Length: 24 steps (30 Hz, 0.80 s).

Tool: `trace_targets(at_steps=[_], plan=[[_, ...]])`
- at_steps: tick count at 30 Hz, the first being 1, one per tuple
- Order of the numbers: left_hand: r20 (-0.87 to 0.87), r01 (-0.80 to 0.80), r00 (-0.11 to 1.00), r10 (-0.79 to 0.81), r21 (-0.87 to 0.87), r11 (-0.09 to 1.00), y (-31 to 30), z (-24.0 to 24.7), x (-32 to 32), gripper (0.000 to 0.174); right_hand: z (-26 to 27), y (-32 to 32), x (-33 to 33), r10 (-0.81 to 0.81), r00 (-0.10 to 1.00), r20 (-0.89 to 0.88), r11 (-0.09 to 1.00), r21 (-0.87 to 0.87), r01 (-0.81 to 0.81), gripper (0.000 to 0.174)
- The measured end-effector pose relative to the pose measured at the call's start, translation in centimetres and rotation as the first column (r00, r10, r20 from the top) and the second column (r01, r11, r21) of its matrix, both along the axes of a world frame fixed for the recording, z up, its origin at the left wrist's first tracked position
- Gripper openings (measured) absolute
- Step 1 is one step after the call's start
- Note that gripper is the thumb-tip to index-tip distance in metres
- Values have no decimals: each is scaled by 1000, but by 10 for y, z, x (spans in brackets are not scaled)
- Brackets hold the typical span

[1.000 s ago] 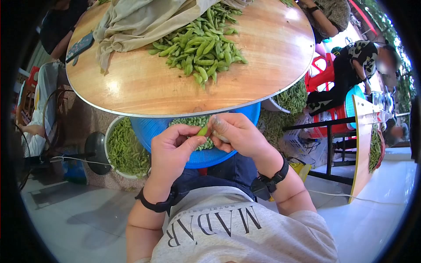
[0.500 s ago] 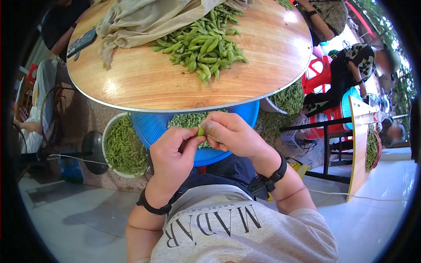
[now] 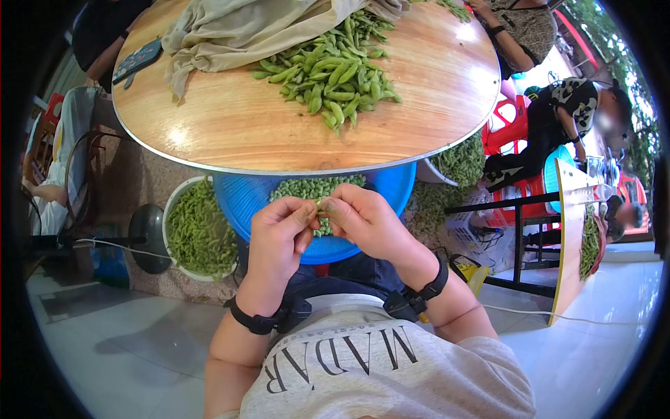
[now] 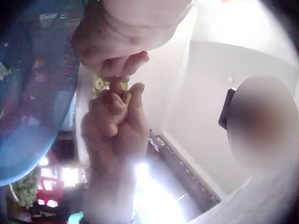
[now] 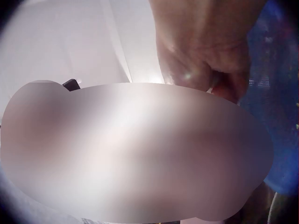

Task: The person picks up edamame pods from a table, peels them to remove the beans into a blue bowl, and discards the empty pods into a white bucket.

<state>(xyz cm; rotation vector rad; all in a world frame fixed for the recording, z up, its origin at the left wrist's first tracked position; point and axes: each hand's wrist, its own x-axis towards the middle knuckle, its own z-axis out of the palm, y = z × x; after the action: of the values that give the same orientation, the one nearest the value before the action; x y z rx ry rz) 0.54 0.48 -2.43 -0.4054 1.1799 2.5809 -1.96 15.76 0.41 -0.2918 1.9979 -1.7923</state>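
Observation:
Over a blue basket (image 3: 232,202) the two hands meet fingertip to fingertip. The left hand (image 3: 278,230) and the right hand (image 3: 370,220) pinch a small green pod (image 3: 321,206) between them, mostly covered by the fingers. Shelled green beans (image 3: 300,188) lie in the basket beneath. In the left wrist view a bit of the pod (image 4: 124,86) shows between the left hand (image 4: 126,37) and the right hand (image 4: 114,130). Much of the right wrist view is blurred; the right hand (image 5: 205,56) shows at its top.
A round wooden table (image 3: 230,133) stands just beyond the basket, bearing a heap of pods (image 3: 335,77), a beige cloth (image 3: 237,35) and a phone (image 3: 137,60). A tub of pods (image 3: 202,234) is at the left. Other people are around the table and at the right.
The hands have drawn closer together and the left fingers have curled in more. Less of the pod shows between the fingertips than before.

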Motion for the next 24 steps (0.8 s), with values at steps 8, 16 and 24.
trace_targets(at_steps=[8,16,24], plan=[[-4,-54,998,55,-179,982,6,5,4,10,4,8,-2,-78,900,-430,963,202,180,19],[63,-59,996,65,-87,994,7,-4,8,11,-13,5,-8,48,949,-312,991,136,-5,20],[-246,-301,954,173,-801,518,-66,-30,22,8,12,34,-28,164,893,-418,951,307,-31,23]])
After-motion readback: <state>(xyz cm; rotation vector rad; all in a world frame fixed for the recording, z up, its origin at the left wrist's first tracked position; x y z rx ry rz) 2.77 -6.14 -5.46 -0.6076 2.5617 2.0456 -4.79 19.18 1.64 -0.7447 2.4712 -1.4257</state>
